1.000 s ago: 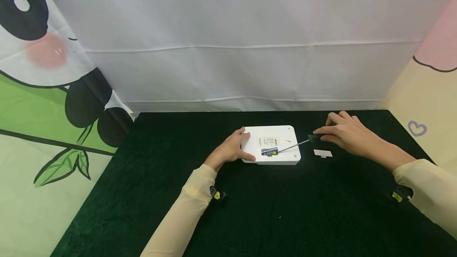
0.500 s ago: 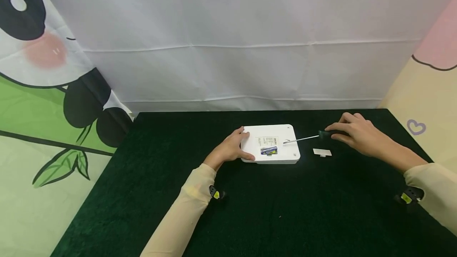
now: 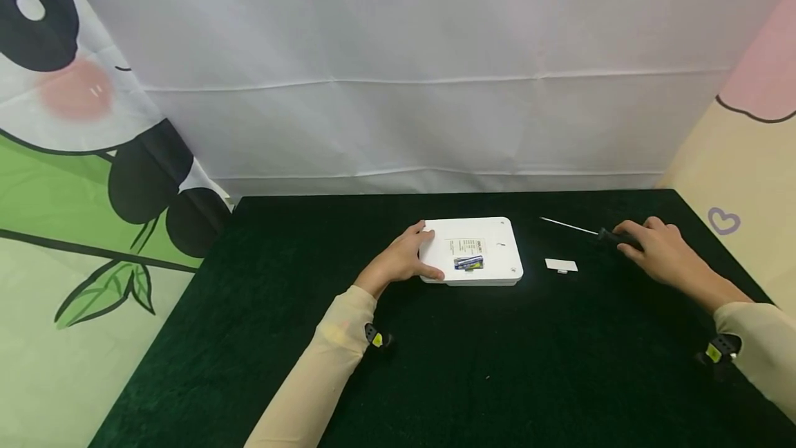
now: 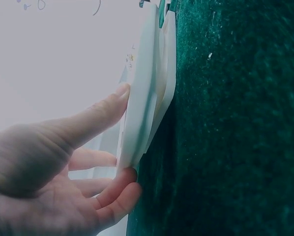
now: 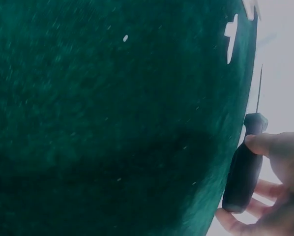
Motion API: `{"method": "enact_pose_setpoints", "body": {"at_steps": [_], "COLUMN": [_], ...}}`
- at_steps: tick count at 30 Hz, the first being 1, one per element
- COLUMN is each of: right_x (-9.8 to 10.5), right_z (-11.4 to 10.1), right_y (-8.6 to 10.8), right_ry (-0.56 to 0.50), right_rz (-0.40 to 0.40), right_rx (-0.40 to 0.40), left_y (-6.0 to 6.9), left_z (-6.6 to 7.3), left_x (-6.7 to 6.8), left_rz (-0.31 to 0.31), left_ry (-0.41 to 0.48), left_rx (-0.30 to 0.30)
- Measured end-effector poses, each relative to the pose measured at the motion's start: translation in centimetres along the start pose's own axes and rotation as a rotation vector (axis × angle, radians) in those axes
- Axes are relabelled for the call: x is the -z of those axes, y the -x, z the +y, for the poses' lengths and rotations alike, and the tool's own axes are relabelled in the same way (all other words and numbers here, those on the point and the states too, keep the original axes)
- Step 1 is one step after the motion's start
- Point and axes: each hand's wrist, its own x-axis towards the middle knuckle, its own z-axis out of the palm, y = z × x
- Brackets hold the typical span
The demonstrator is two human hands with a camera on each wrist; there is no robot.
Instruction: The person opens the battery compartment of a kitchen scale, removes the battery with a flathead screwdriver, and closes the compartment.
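Pinching thumb and fingers of the right hand [image 3: 659, 253] hold the screwdriver [image 3: 606, 234] by its dark handle [image 5: 243, 172], well right of the white box [image 3: 495, 261]. At the box's left edge, the left hand [image 3: 398, 259] grips it. The screwdriver is probably light and rigid, best held by that thick handle; the box looks stiff, perhaps slippery, best taken by its edges. Batteries [image 3: 468, 263] show in its upper face; a small cover [image 3: 562, 265] lies right of it. Beneath the box spreads green cloth [image 3: 423, 379]; behind it hangs a white curtain [image 3: 385, 126].
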Motion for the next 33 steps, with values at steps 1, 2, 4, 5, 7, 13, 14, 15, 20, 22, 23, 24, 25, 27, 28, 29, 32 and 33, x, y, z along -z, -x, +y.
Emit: {"method": "enact_pose_setpoints", "body": {"at_steps": [1,2,4,5,7,13,14,15,20,22,23,24,25,27,28,29,32,33], "right_x": [-0.1,-0.1,-0.2,-0.2,-0.2,-0.4,-0.5,-0.6,-1.1,-1.2,-1.3,-1.3,-1.4,-1.4,-1.3,-1.3,-0.9,-0.9], "right_z": [0.3,0.7,1.3,1.6,2.1,2.9,3.0,3.1,3.3,3.4,3.5,3.5,3.5,3.6,3.6,3.5,3.0,2.7], "right_y": [0.1,0.2,0.3,0.4,0.5,0.7,0.8,0.8,0.9,1.0,1.0,1.1,1.1,1.1,1.0,0.9,0.6,0.3], "right_ry": [-0.004,-0.005,-0.008,-0.01,-0.012,-0.019,-0.021,-0.019,-0.028,-0.039,-0.044,-0.046,-0.049,-0.052,-0.048,-0.047,-0.038,-0.032], "right_rz": [-0.018,-0.034,-0.061,-0.073,-0.095,-0.126,-0.127,-0.126,-0.117,-0.116,-0.116,-0.115,-0.115,-0.124,-0.13,-0.14,-0.157,-0.151], "right_rx": [-0.018,-0.034,-0.068,-0.081,-0.105,-0.133,-0.132,-0.131,-0.131,-0.135,-0.135,-0.137,-0.138,-0.144,-0.149,-0.158,-0.201,-0.208], "left_y": [0.0,0.0,-0.1,-0.1,-0.1,-0.1,-0.1,-0.1,-0.2,-0.2,-0.2,-0.2,-0.2,-0.2,-0.1,-0.1,-0.2,-0.1], "left_z": [0.0,0.0,-0.1,0.0,-0.1,0.0,0.0,0.0,-0.1,0.0,0.0,0.0,0.0,0.1,0.1,0.1,0.1,0.1], "left_x": [0.0,0.0,0.0,0.0,0.0,0.0,0.0,0.0,-0.1,-0.1,-0.1,-0.1,-0.1,-0.1,-0.1,-0.1,-0.1,-0.1], "left_rz": [0.001,0.0,-0.001,-0.001,-0.003,-0.008,-0.008,-0.008,-0.009,-0.009,-0.008,-0.007,-0.007,-0.007,-0.007,-0.007,-0.006,-0.005], "left_ry": [-0.002,-0.002,-0.005,-0.007,-0.01,-0.009,-0.011,-0.012,-0.026,-0.029,-0.029,-0.028,-0.028,-0.027,-0.027,-0.026,-0.025,-0.026], "left_rx": [0.0,0.001,-0.003,-0.007,-0.012,-0.015,-0.013,-0.011,-0.008,-0.009,-0.009,-0.009,-0.008,-0.004,-0.002,0.0,0.002,0.001]}}
